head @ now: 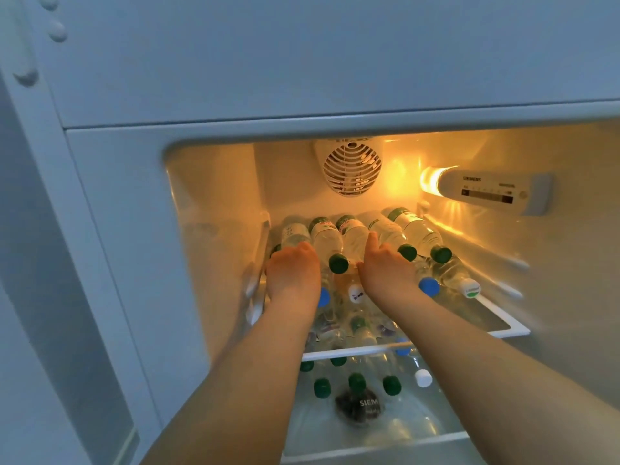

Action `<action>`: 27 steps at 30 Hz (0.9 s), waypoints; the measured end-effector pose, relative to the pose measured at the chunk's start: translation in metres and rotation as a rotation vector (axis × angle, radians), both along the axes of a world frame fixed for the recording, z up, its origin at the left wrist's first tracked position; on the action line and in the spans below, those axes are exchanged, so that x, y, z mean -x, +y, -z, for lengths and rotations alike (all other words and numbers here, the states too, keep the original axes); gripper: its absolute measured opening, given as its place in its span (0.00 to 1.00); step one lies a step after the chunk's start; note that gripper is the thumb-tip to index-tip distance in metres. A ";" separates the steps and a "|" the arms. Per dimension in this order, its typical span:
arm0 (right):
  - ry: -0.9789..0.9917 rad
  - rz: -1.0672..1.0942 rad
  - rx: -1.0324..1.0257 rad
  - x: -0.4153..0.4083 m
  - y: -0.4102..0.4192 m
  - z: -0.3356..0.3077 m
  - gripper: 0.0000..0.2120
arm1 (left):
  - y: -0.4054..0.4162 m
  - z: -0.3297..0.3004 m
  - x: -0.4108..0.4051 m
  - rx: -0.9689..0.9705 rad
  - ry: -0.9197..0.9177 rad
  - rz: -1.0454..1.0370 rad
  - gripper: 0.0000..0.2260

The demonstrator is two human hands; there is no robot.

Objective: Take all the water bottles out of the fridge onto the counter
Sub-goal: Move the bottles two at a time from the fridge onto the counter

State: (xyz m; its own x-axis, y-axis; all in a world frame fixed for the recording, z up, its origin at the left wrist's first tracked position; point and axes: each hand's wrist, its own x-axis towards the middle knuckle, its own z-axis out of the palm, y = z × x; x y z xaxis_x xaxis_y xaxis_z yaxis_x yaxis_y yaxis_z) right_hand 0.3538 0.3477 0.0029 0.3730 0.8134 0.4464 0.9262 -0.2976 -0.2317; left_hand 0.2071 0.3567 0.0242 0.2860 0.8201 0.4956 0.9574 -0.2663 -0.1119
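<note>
While water bottles [327, 241] lie stacked on the fridge shelf [510, 327], the left hand [293, 270] grips one and the right hand [385, 266] rests open on another.

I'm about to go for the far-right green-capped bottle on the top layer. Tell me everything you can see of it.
The clear plastic water bottle with a dark green screw cap lies on its side at the right end of the top row, cap toward the camera, base toward the fridge's back wall. A white label with a green band wraps its far end. It rests on lower bottles and sits against its left neighbour. Neither hand touches it; the right hand lies further left.
</note>
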 end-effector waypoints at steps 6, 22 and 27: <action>-0.071 0.014 -0.049 -0.001 -0.007 0.004 0.27 | -0.005 -0.001 0.002 0.013 -0.031 0.045 0.08; -0.254 -0.123 -0.100 0.020 -0.164 -0.062 0.14 | -0.151 -0.060 0.048 -0.127 -0.006 0.073 0.10; -0.307 -0.184 -0.096 0.026 -0.230 -0.089 0.16 | -0.215 -0.080 0.066 -0.113 -0.042 0.094 0.08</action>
